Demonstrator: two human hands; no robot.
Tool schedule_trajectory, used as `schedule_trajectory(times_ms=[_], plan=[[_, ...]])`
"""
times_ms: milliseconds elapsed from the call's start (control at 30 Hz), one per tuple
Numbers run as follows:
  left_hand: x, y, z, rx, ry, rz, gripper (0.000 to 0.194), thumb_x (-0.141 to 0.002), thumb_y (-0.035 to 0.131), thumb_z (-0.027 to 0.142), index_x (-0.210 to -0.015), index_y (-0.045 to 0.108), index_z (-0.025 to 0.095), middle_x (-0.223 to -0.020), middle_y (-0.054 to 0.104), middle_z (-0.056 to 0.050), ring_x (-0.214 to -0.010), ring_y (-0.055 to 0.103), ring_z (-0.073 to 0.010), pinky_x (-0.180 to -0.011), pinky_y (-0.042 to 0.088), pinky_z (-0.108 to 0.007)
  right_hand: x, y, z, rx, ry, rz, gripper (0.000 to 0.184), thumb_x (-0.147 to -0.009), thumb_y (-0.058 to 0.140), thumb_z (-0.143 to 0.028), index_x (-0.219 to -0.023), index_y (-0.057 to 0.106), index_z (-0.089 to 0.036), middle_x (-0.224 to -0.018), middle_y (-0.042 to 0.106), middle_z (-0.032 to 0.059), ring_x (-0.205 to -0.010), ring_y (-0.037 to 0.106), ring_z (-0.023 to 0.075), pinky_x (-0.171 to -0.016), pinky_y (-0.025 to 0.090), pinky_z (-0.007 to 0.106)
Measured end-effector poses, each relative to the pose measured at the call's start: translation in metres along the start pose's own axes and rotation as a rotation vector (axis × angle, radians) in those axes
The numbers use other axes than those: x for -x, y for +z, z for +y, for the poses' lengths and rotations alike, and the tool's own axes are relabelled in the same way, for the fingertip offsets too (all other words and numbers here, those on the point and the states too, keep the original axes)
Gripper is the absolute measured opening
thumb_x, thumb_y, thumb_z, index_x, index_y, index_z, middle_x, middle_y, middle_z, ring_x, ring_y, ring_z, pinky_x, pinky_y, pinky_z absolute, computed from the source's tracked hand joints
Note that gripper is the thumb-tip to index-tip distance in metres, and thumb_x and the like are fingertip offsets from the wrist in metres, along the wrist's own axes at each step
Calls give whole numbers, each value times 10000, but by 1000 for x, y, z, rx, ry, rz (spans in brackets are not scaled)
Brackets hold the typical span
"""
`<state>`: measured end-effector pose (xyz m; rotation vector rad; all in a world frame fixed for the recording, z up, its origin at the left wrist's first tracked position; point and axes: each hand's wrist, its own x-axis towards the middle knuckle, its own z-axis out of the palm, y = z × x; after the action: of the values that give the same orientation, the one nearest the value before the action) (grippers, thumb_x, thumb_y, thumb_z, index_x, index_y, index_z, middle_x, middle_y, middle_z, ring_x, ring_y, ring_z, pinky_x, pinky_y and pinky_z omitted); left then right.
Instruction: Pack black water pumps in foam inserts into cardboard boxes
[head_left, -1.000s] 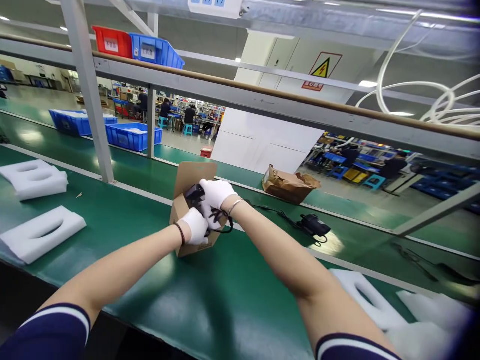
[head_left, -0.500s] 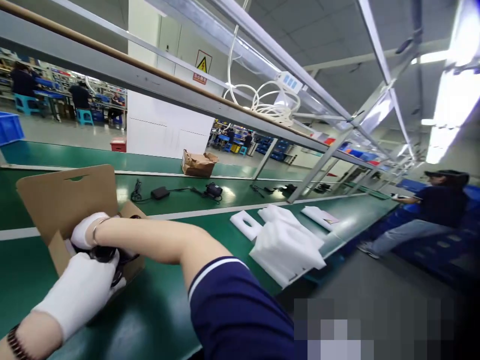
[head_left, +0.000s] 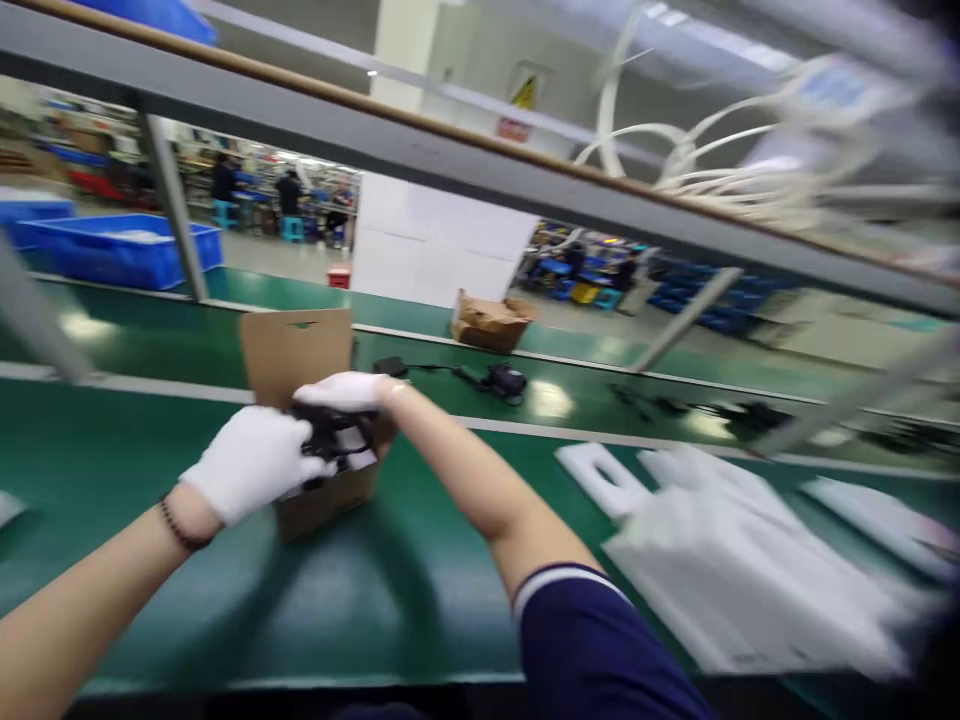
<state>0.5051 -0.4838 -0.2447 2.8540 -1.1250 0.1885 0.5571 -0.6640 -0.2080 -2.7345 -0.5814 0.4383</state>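
A cardboard box [head_left: 326,508] with its lid raised stands on the green bench. In its opening is a bundle of black parts [head_left: 330,432], which looks like a device with cable; blur hides its exact kind. My left hand [head_left: 255,462], in a white glove, curls its fingers round the near left side of the bundle. Over the bundle's far side lies my right hand [head_left: 341,392], also gloved, with its fingers bent down on it. Something pale shows inside the box beside the black parts.
White foam pieces [head_left: 727,560] lie on the right of the bench. A black adapter [head_left: 390,367] and a black device [head_left: 504,382] lie behind, below a torn brown carton [head_left: 491,322]. An overhead shelf [head_left: 450,140] carries white cables. Blue bins [head_left: 127,250] stand at left.
My view has swung left and down, so the box appears farther right. Both hands stay at the black bundle in the box. The person on the right has left view.
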Motion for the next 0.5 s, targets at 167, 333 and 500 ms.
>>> schedule_trajectory(times_ms=[167,333,500], plan=[[-30,-20,-3,-180,-33,323,670,-734,732,544,-1236,552,139,-1154,639,-162,-1070,605,-345,-879,465,-412,44,-13,39,-89,-1,54,521,-954,424,-629,-1032,676,-180,-989,707,68,-897,630,221,-836,496,340],[-68,-6,-15,102,165,-137,870,-715,705,551,-1433,366,198,-1039,702,-75,-849,662,-279,-681,460,-326,61,6,29,164,150,40,200,-901,556,-320,-792,665,-193,-756,655,57,-766,626,246,-782,485,363],[-85,-8,-40,336,227,-184,381,-718,712,460,-985,654,194,-991,705,-22,-887,655,-219,-731,458,-266,58,12,7,93,206,108,175,-890,580,-340,-805,602,-189,-756,676,32,-688,641,187,-642,462,264]])
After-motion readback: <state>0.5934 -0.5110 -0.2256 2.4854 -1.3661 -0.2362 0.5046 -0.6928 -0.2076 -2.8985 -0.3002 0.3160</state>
